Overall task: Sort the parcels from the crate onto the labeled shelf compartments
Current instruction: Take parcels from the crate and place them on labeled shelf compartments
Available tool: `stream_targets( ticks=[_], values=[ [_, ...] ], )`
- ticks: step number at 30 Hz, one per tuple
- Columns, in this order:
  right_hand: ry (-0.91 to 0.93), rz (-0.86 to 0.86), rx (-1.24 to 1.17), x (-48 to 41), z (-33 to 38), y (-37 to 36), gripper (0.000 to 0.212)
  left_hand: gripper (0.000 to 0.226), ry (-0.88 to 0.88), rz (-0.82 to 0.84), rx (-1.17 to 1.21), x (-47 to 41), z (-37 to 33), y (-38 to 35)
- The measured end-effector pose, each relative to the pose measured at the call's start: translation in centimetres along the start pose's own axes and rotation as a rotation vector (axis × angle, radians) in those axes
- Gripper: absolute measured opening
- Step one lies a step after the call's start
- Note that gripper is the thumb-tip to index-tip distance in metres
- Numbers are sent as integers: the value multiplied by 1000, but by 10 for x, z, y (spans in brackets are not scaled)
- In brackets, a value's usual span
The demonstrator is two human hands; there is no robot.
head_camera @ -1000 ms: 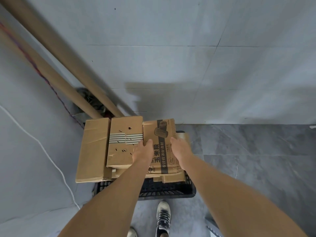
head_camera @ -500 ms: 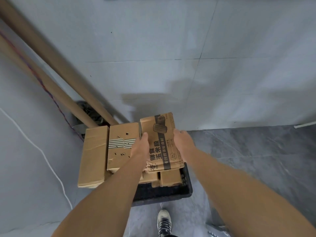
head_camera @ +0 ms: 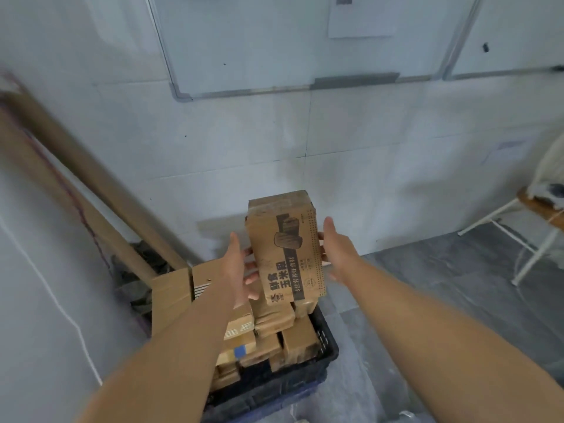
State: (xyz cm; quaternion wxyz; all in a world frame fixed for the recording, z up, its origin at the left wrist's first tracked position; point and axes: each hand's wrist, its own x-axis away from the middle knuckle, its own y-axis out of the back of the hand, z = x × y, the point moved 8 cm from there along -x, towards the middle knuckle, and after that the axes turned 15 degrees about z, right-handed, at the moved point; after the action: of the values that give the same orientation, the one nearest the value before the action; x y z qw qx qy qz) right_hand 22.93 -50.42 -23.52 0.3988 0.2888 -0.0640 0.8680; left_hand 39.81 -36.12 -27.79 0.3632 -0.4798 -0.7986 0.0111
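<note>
1. Pickup step, I judge: printed parcel (head_camera: 287, 248) is held in the air above the black crate (head_camera: 274, 389), which lies at its 6 o'clock with more parcels (head_camera: 299, 340) inside
2. At its 9 o'clock edge the left hand (head_camera: 235, 270) grips, at 3 o'clock the right hand (head_camera: 337, 248); fingers curl behind it, thumbs stick up
3. Next calls for reading its label and finding the matching compartment; no shelf shows
4. Parcel looks like tall rectangular cardboard, matt brown, dark printed band, scuffed corners; crate is slotted plastic
</note>
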Motion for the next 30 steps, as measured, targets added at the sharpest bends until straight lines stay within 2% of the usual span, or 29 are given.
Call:
stream_targets(
  ticks=[5,10,13,16,21,26,28,30],
  values=[
    [25,-35,-117,52,-11,0,68,69,-14,76,-59,43,-4,-6],
    [30,-51,-226,91,-26,-6,74,71,2,89,-123,75,2,-3],
    [42,-56,-284,109,-34,-8,83,65,-7,113,-132,88,5,-3],
    [60,-52,-281,125,-37,-10,86,63,-13,142,-176,103,5,-10],
    [77,-40,-235,143,-43,-12,83,78,-55,172,-223,128,9,-19],
    [106,14,-218,169,-51,-17,95,74,-76,215,-280,156,16,-32],
    [113,47,-230,184,-57,-18,88,69,-86,228,-283,170,21,-35],
    [110,71,-270,202,-63,-17,70,73,-98,244,-286,185,29,-39]
  ],
)
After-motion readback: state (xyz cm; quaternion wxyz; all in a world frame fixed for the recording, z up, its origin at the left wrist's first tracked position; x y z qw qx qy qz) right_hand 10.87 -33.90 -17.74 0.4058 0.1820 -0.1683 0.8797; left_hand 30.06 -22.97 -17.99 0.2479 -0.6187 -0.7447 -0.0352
